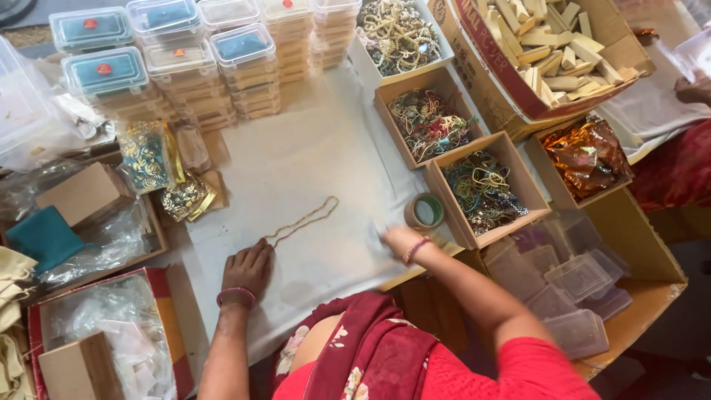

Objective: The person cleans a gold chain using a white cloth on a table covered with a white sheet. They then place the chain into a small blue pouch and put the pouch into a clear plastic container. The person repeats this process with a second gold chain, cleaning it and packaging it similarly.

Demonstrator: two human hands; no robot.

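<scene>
- Two bare hands work over a white cloth (311, 163) spread on the desk, seen from above the person's head.
- One gold chain (304, 219) lies in a long loop on the cloth, running from the centre down to the left hand (248, 268); that hand lies flat with its fingers (261, 248) pressed together at the chain's near end, a pink bangle at the wrist.
- One right hand (392, 238) rests near the cloth's right edge, blurred; whether its fingers are spread or pinching cannot be told. It wears a beaded bracelet.
- One roll of tape (424, 211) with a green core stands just beyond the right hand.
- Three open cardboard trays sit to the right in a diagonal row: a far tray of pale beaded jewellery (398, 33), a middle tray of mixed chains (428, 124), and a near tray of coloured bangles and chains (483, 190).
- One large carton of wooden blocks (552, 48) stands at far right, with one box of shiny orange foil packets (585, 157) nearer.
- Several stacks of clear lidded plastic boxes (185, 63) line the far left; some on top hold teal pads.
- Empty clear boxes (578, 296) fill a carton at near right.
- Another person's hand (692, 90) shows at the far right edge.
</scene>
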